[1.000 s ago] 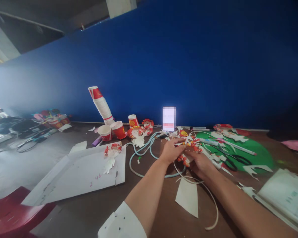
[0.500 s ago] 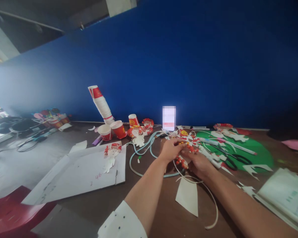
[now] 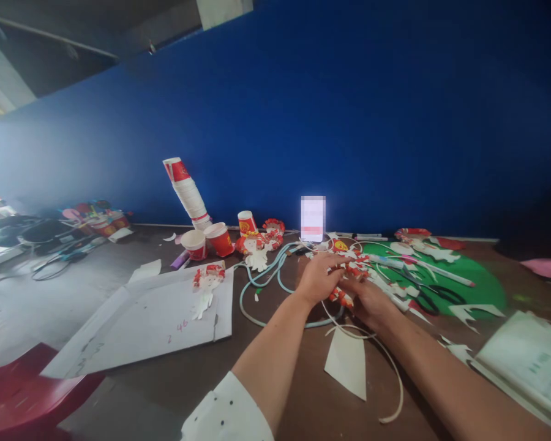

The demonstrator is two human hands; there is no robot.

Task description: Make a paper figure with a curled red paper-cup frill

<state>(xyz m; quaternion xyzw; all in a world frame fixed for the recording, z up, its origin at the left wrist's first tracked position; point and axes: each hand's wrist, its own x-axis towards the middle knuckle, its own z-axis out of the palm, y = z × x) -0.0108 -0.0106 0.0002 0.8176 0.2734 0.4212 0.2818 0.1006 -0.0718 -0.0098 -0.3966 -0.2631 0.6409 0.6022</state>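
Note:
Both hands meet over the table, in the middle right of the head view. Between them is a red-and-white paper craft (image 3: 341,297), seemingly made from a cut paper cup, with curled red edges. My left hand (image 3: 320,278) lies over its upper left side, fingers bent toward the right. From the right, my right hand (image 3: 366,301) grips it, most of its fingers hidden behind the craft and the other hand. A pale strip (image 3: 397,373) curls out below the hands, close to a cream paper piece (image 3: 348,361) lying flat on the table.
Scissors (image 3: 445,294), markers and paper scraps lie on a green mat (image 3: 484,285) at right. Paper cups (image 3: 218,239) and a leaning cup stack (image 3: 190,195) stand at left, behind a white board (image 3: 142,324). A lit phone (image 3: 313,219) rests against the blue wall. A blue cable (image 3: 252,317) loops nearby.
My left hand has shifted slightly to the right over the craft, its fingers now reaching further across it. Less of the craft shows between the hands; its lower part has tilted a little.

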